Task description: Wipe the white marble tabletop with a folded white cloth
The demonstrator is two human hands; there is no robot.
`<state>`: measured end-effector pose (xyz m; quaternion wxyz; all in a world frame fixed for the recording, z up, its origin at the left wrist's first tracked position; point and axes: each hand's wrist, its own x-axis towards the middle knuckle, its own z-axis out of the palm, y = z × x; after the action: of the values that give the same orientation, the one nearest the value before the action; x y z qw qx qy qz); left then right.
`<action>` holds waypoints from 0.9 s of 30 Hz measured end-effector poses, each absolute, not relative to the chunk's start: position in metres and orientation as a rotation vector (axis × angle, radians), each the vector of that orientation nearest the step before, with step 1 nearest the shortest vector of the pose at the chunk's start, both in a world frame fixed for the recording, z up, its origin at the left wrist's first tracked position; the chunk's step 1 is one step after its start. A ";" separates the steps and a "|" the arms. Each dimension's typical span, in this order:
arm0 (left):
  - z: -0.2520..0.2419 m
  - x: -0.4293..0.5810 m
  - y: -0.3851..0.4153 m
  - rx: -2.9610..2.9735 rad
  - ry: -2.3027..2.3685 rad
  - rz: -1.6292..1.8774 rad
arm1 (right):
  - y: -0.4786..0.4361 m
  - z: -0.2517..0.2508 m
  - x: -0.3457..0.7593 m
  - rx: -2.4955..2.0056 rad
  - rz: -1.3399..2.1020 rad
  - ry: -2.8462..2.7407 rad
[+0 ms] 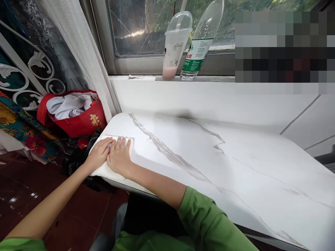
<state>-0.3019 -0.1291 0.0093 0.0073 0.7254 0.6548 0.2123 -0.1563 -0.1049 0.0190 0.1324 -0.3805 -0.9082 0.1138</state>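
Observation:
A white cloth [115, 173] lies flat, folded, on the left end of a white marble-patterned table [167, 139]. My left hand [101, 153] rests on top of it with the fingers stretched out toward the right. Beside it, touching, my right hand [119, 156] presses flat on the same cloth, its fingers spread and pointing to the window. Neither hand grips the cloth; both palms face down and are hidden.
On the sill behind stand a plastic cup [176, 48] with a pink drink and straw, and a clear bottle [200, 52] with a green-white label. A red bag [78, 122] of clothes sits left of the table, near a white curtain [75, 45]. The upper right is pixelated.

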 end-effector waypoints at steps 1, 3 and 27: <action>0.010 -0.303 -0.123 2.268 2.045 0.687 | -0.100 0.019 -0.159 -1.105 0.333 -2.629; 0.010 -0.307 -0.106 2.268 2.044 0.719 | -0.085 0.016 -0.164 -1.106 0.330 -2.598; 0.005 -0.321 0.099 2.293 1.909 0.704 | 0.099 -0.001 -0.180 -1.343 0.225 -2.371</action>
<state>-0.3211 0.0990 0.0050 0.0379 0.7475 0.6223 0.2295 -0.1802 0.0990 -0.0006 0.2021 -0.4810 -0.8493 0.0807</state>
